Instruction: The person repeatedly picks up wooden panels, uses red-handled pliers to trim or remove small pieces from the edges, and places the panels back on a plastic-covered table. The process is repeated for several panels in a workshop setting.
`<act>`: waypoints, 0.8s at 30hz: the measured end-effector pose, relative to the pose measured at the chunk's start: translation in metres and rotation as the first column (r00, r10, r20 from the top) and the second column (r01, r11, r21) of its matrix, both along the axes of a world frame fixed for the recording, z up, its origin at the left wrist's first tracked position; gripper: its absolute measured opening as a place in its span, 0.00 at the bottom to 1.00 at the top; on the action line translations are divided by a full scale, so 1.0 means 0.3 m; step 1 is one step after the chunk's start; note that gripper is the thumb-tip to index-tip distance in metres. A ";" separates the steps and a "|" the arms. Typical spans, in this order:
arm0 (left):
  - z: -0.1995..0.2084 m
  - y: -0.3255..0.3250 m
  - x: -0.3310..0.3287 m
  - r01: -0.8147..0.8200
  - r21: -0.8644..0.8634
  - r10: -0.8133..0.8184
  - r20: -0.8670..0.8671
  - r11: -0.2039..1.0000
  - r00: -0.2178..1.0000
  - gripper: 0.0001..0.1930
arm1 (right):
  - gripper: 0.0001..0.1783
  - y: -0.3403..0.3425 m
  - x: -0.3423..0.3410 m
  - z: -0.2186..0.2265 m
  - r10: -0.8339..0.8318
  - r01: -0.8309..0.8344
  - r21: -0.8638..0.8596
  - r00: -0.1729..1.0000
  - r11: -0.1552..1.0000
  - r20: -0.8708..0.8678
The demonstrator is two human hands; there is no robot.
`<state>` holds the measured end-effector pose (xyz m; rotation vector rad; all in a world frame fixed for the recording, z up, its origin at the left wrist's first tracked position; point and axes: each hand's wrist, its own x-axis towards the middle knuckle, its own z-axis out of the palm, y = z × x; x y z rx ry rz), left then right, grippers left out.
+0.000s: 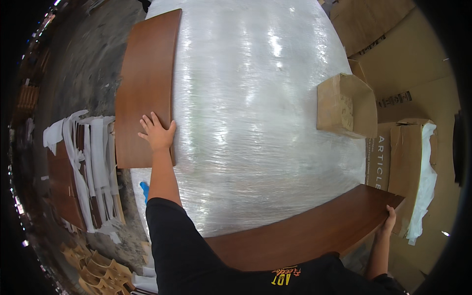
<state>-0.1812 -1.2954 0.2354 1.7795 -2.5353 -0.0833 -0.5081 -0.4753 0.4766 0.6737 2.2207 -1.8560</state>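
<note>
A large flat surface wrapped in clear plastic film (255,113) fills the middle of the head view. A brown wooden panel (146,73) lies along its left edge, and my left hand (157,132) presses flat on that panel's near end, fingers spread. A second brown wooden panel (305,231) lies along the near edge of the wrapped surface. My right hand (389,221) grips the right end of this near panel.
An open cardboard box (346,105) sits at the right edge of the wrapped surface. More cardboard boxes (408,162) with white padding stand to the right. On the floor at left lie stacked brown boards with white foam strips (88,162).
</note>
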 end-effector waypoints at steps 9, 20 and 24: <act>0.424 0.645 0.112 0.590 0.767 -0.523 -0.404 0.254 0.750 0.42 | 0.45 -0.061 -0.001 -0.009 0.058 -0.049 0.048 0.975 0.998 -0.214; 1.018 1.539 0.480 0.558 0.720 -0.644 -0.204 0.411 0.738 0.34 | 0.40 0.161 -0.285 -0.189 -0.233 0.039 -0.475 0.904 0.879 -0.357; 1.016 1.572 0.532 0.587 0.594 -0.604 -0.201 0.551 0.771 0.30 | 0.36 0.137 -0.387 -0.158 -0.067 -0.146 -0.585 0.943 0.798 -0.327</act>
